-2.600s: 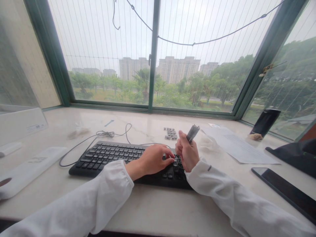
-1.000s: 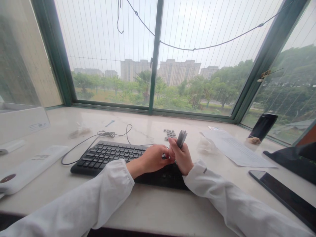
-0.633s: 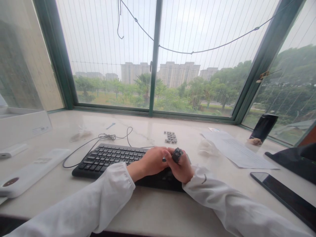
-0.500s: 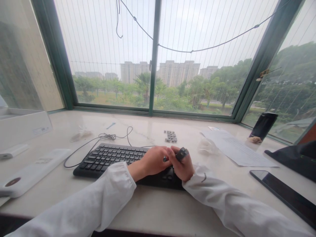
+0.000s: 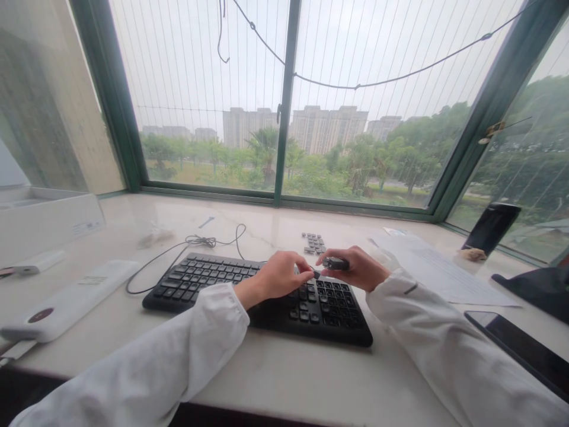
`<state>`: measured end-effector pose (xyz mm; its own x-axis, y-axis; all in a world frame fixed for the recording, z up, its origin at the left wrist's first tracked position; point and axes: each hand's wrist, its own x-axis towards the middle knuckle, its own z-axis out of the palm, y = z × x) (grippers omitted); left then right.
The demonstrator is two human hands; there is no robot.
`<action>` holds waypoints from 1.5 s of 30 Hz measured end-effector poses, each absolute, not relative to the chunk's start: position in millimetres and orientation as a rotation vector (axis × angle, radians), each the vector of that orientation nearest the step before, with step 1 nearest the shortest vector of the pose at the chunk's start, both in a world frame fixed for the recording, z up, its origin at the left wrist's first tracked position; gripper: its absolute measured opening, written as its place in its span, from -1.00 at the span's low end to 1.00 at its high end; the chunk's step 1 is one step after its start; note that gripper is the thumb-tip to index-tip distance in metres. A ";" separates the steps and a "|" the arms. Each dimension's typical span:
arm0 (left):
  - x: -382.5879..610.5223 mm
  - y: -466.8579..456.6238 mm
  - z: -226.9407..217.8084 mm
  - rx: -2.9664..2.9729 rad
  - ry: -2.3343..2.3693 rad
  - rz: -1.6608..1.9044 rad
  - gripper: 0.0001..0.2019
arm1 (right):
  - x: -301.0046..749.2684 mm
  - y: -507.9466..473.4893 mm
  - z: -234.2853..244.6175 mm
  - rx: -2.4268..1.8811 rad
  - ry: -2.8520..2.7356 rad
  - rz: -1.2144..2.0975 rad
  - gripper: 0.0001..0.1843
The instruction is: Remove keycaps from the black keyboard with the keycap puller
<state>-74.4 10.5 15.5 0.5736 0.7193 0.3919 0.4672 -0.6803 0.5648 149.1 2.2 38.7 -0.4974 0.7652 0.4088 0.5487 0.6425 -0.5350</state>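
Note:
A black keyboard (image 5: pixel 267 323) lies on the white counter; the number pad at its right end has bare key sockets with caps gone. Over its right half, my left hand (image 5: pixel 278 276) is closed, thumb and forefinger pinching what looks like a small dark keycap (image 5: pixel 316 274). My right hand (image 5: pixel 362 268) is wrapped around a short dark tool (image 5: pixel 335 263), whose exact kind does not show, its end close to the left fingertips. Behind the hands, several loose keycaps (image 5: pixel 315 243) lie in rows on the counter.
The keyboard's cable (image 5: pixel 202 241) is bundled behind it. At left are a white box (image 5: pixel 53 216) and a long white device (image 5: pixel 75 299). At right lie paper sheets (image 5: pixel 427 267), a phone (image 5: pixel 520 350) and an upright dark object (image 5: pixel 491 228). A window (image 5: pixel 213 160) stands behind.
My right hand has moved right, turned and come apart from the left hand, uncovering the number pad. The dark tool now points left. The view has shifted slightly.

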 end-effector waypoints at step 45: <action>-85.9 11.5 20.5 2.923 1.109 0.841 -0.81 | 141.9 19.2 10.9 -1.007 -2.237 0.080 -0.81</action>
<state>-85.9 11.5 20.5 0.6310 0.5924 0.5009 0.6421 -0.7611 0.0913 141.9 19.2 10.9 -0.4750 0.6835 0.5543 0.6420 0.7000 -0.3129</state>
